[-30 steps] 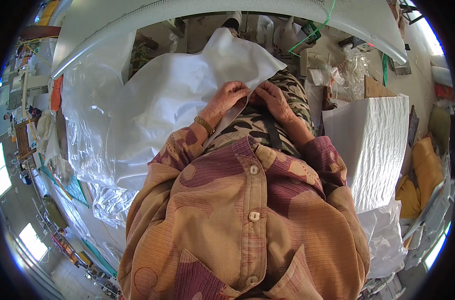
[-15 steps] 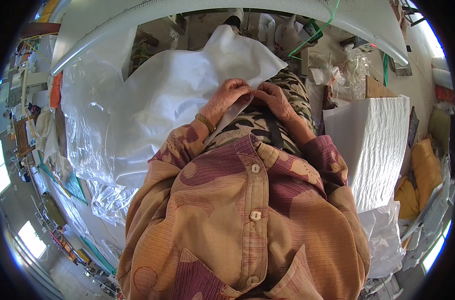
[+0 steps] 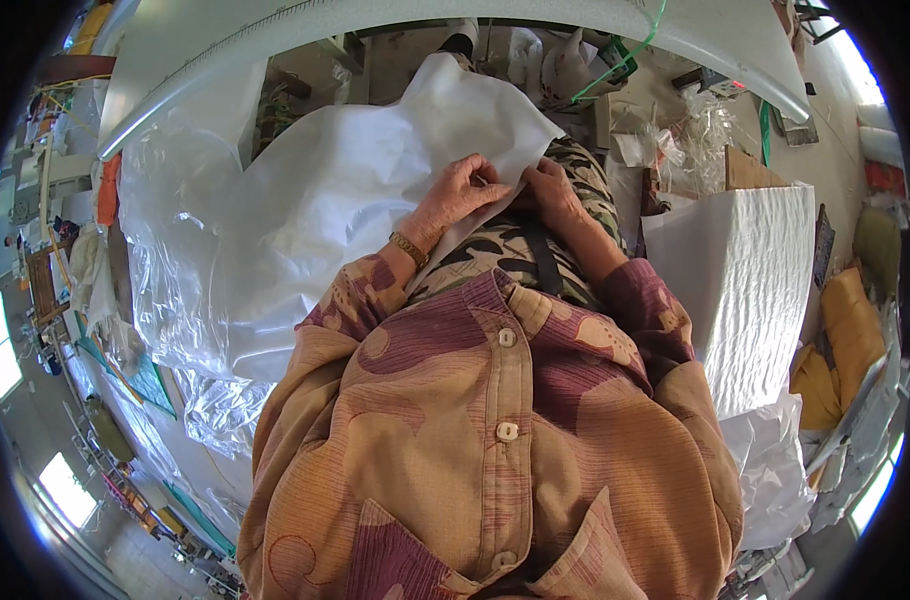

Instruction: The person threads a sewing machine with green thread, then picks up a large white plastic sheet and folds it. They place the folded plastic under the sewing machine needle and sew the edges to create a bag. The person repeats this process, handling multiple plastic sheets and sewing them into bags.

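A large glossy white sheet lies draped over my lap and spreads to the left, with its edge running past my hands. My left hand, with a watch at the wrist, rests on that sheet. Its fingers are curled toward the thumb; anything between them is too small to make out. Just right of it, my right hand pinches the sheet's edge, its fingertips partly hidden. Below the sheet's edge show my camouflage-patterned trousers with a dark strap.
A pale worktable with a rounded edge crosses ahead, a green cord hanging from it. At the right stands a box covered in white wrap. Clear plastic film hangs at the left. Yellow cushions lie at the far right.
My hands have come slightly apart; before, their fingertips met at the sheet's edge. The left fingers have lifted and curled a little. The whole view has shifted slightly.
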A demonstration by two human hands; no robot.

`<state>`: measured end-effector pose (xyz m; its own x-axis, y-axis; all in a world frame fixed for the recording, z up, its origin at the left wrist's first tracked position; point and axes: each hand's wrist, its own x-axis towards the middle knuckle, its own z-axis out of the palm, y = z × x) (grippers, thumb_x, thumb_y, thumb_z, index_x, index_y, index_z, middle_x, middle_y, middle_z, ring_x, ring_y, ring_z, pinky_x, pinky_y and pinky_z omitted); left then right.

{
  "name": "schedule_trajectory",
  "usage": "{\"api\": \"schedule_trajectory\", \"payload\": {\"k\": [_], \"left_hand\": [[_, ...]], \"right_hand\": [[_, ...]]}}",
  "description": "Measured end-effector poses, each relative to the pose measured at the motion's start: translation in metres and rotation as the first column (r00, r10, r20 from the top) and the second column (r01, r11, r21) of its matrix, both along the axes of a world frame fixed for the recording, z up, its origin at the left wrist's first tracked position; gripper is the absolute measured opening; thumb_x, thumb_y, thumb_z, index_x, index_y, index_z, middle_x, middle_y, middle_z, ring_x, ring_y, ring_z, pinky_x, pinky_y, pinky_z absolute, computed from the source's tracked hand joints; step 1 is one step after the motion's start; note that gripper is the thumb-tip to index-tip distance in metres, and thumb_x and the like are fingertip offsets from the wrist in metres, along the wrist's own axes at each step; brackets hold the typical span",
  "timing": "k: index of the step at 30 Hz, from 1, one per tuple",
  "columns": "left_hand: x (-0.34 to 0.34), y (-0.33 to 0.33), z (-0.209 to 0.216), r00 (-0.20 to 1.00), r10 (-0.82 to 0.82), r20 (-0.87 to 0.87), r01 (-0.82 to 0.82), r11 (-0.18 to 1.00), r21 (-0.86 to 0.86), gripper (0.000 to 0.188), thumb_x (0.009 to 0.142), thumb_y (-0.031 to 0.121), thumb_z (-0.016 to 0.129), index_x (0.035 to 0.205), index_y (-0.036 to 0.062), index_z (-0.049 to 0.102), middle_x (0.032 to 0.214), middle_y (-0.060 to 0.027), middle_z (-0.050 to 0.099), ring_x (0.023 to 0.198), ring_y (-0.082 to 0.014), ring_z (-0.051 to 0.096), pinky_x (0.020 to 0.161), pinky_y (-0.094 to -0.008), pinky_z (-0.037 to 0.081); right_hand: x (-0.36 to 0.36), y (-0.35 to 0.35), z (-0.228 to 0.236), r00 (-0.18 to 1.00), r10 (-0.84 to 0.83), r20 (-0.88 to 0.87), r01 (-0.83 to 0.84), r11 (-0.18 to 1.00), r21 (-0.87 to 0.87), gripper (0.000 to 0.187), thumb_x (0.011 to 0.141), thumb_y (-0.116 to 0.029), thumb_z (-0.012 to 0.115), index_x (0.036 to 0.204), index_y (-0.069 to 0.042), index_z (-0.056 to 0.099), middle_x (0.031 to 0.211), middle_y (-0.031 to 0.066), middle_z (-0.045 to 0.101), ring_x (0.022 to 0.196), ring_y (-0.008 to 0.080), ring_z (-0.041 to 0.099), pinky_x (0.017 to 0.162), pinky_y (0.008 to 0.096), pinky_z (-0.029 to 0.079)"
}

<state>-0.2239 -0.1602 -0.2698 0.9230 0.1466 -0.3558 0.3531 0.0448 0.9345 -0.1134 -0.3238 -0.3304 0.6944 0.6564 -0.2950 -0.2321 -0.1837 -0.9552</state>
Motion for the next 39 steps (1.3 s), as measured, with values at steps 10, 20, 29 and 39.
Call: {"api": "schedule_trajectory", "payload": {"k": [10,20,29,39], "left_hand": [[0.014,-0.009,0.047,0.951,0.003,0.309,-0.189,0.798,0.573,0.058,0.074,0.028,0.081,0.117,0.0031,0.052,0.103,-0.0136,0.061,0.087,-0.0311,0.062,0.075,-0.0411,0.051],[0.0,0.025,0.1,0.878,0.169,0.447,-0.381,0.812,0.443,0.027,0.083,0.006,0.066,0.108,-0.001,0.061,0.077,-0.0059,0.06,0.068,-0.0153,0.057,0.062,-0.0294,0.047],[-0.032,0.171,0.249,0.506,0.503,0.701,-0.858,0.375,0.351,0.023,0.094,0.022,0.059,0.102,0.0015,0.067,0.099,-0.0073,0.067,0.087,-0.0167,0.063,0.079,-0.0298,0.05],[-0.096,0.355,0.5,0.052,0.171,0.984,-0.991,-0.112,0.072,0.031,0.093,0.028,0.06,0.101,-0.0002,0.069,0.096,-0.0096,0.068,0.084,-0.0193,0.064,0.079,-0.0321,0.052]], "right_hand": [[0.014,0.038,0.061,0.976,-0.144,0.163,0.129,0.987,0.097,0.008,0.084,-0.002,0.054,0.085,0.004,0.059,0.073,0.007,0.061,0.066,0.0114,0.054,0.059,0.0308,0.046],[-0.007,0.052,0.184,0.914,0.023,0.406,-0.035,0.999,0.021,0.016,0.09,-0.011,0.063,0.087,0.002,0.054,0.072,0.0163,0.057,0.063,0.024,0.053,0.061,0.0338,0.045],[0.024,0.0,0.16,0.55,0.091,0.83,-0.091,0.995,-0.049,0.018,0.088,-0.012,0.059,0.103,-0.002,0.062,0.094,0.0187,0.064,0.082,0.0395,0.059,0.074,0.0423,0.047],[0.09,-0.25,-0.104,0.728,-0.021,0.685,0.533,0.646,-0.547,0.02,0.089,-0.021,0.059,0.103,-0.008,0.066,0.09,0.0156,0.068,0.086,0.0356,0.067,0.077,0.0414,0.051]]}}
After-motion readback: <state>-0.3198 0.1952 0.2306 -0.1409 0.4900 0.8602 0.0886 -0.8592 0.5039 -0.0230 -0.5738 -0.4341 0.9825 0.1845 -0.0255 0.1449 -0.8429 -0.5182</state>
